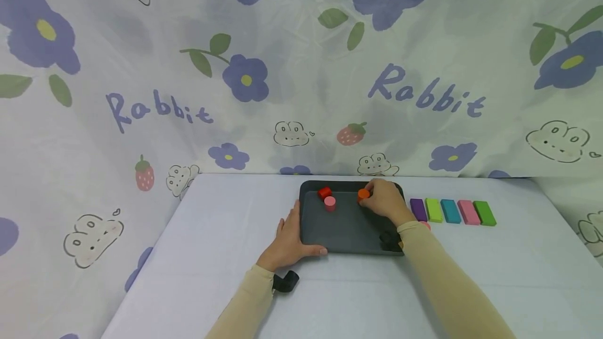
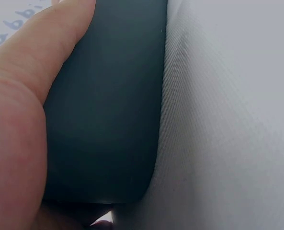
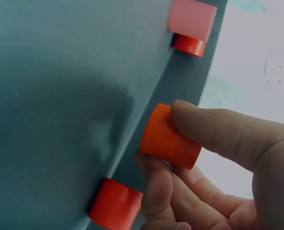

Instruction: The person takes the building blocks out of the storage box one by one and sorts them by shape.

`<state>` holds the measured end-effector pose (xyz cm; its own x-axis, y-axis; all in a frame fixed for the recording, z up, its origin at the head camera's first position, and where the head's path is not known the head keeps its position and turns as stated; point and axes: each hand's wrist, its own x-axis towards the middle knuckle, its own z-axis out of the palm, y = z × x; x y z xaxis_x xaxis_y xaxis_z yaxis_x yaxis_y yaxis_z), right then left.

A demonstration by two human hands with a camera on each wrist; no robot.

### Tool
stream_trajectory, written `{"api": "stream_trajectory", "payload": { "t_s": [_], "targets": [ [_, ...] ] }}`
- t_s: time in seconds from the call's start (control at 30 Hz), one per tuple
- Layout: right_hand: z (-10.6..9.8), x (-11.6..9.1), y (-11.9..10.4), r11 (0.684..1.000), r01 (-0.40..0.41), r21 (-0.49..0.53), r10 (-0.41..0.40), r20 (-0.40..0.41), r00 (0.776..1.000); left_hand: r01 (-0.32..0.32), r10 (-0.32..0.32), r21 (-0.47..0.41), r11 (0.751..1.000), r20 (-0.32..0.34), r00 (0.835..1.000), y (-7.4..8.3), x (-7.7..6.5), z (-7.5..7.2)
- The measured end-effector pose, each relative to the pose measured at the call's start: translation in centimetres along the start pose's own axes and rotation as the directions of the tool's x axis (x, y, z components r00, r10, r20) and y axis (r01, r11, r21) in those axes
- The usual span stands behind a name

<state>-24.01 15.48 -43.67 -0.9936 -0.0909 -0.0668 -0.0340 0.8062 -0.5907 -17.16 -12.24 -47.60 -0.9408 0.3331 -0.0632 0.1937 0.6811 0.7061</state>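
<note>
My right hand pinches an orange cylinder block between thumb and fingers, over the far right part of a dark grey tray. A red cylinder lies in the tray just beside those fingers, hidden by the hand in the head view. Toward the tray's far left are a pink cylinder and a red block behind it. My left hand rests against the tray's left side, fingers straight along it and thumb by the near edge; the left wrist view shows it touching the tray wall.
Right of the tray stands a row of flat blocks: purple, lime, blue, pink and green. Another pink round block is partly covered by the right wrist. A patterned curtain hangs behind the white table.
</note>
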Motion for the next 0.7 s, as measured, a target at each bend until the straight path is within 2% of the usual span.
{"api": "stream_trajectory", "payload": {
  "t_s": [0.7],
  "targets": [
    [-2.3, -3.1, -1.9, 0.992, 0.112, 0.061, -0.107, -0.087, 0.99, -0.029, 0.029, 0.009, 1.0, -0.002, 1.0, -0.2, 0.0, 0.0]
  ]
}}
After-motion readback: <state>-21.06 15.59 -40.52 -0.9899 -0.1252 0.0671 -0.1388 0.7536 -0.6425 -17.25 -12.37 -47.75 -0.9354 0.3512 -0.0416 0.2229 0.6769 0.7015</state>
